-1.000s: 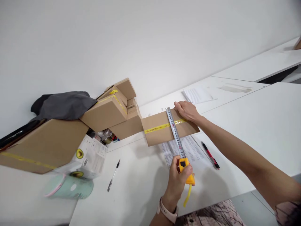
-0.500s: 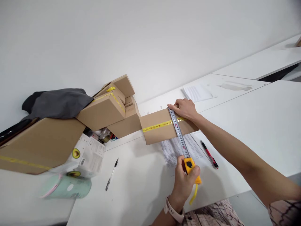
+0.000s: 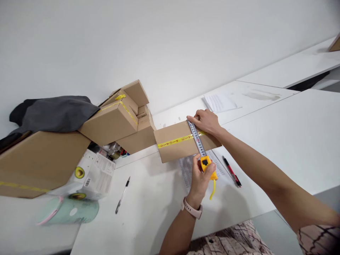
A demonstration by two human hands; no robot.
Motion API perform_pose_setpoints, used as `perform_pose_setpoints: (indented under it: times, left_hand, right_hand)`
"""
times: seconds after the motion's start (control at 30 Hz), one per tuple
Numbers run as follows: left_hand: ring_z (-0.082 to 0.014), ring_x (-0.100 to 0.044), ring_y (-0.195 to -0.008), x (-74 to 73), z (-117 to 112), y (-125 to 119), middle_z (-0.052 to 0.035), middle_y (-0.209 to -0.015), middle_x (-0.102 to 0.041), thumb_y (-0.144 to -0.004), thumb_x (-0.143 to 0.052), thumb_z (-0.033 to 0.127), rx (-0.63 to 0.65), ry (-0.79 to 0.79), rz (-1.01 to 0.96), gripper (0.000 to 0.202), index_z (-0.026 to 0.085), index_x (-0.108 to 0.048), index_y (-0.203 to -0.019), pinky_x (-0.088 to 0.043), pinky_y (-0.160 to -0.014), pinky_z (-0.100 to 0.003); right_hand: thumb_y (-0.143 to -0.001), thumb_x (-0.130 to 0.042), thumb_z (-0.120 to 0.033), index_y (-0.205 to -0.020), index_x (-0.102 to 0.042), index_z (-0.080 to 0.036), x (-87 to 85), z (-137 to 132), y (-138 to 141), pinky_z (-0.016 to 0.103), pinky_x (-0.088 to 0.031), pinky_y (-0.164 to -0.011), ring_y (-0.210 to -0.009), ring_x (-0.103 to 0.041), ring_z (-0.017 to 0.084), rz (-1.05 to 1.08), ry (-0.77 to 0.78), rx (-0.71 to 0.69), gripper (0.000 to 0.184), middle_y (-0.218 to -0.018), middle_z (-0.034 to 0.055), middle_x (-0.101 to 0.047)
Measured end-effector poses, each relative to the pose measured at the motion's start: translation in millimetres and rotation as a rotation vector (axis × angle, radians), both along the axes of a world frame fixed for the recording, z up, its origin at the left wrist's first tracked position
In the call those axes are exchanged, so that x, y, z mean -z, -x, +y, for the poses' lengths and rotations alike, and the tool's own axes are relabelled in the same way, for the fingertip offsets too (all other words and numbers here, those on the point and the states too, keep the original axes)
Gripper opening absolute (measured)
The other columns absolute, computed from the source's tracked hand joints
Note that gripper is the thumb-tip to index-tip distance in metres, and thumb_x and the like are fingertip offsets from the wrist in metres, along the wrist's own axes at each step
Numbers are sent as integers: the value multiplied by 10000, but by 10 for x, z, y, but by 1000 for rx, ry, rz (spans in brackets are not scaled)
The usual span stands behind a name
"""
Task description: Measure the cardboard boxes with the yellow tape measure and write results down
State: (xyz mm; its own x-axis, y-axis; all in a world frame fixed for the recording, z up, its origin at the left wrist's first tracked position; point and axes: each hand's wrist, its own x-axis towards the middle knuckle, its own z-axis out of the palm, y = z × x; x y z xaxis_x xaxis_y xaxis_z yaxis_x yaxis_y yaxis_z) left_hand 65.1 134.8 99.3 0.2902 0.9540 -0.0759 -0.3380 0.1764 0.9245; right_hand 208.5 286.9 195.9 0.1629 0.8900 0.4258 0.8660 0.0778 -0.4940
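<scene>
A small cardboard box sealed with yellow tape lies on the white table. A steel measuring tape blade runs across its top. My right hand presses the blade's end against the box's far edge, fingers closed on it. My left hand, with a pink watch on the wrist, grips the yellow tape measure case at the box's near edge. A printed sheet lies under the box and case.
A red-and-black pen lies right of the sheet; another pen lies to the left. Stacked cardboard boxes, a dark cloth, a white carton and a mint bottle crowd the left. Papers lie farther back.
My left hand has brought the yellow case forward to the box's near edge, so less blade is out. My right hand stays on the far edge.
</scene>
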Motion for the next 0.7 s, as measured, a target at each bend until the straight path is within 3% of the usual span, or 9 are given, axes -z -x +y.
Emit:
perform_pose_setpoints:
  times: [0.23, 0.7]
  left_hand:
    - [-125, -634, -779, -40, 23, -16, -38, -1040, -646, -779, -833, 487, -25, -1, 0, 540, 211, -553, -1150, -552, -619, -224]
    - [-132, -633, -728, -37, -3, -89, -16, -967, -642, -751, -840, 475, -75, 42, -16, 555, 214, -537, -1135, -558, -580, -244]
  right_hand:
    - [-936, -479, -671, -776, -607, -234, 35, 8, -13, 360, -371, -695, -948, -605, 300, 9, -25, -11, 483, -866, 88, -721]
    - [-938, -460, -667, -767, -602, -229, 30, -23, -11, 360, -354, -688, -934, -607, 285, -1, -28, -10, 491, -888, 81, -736]
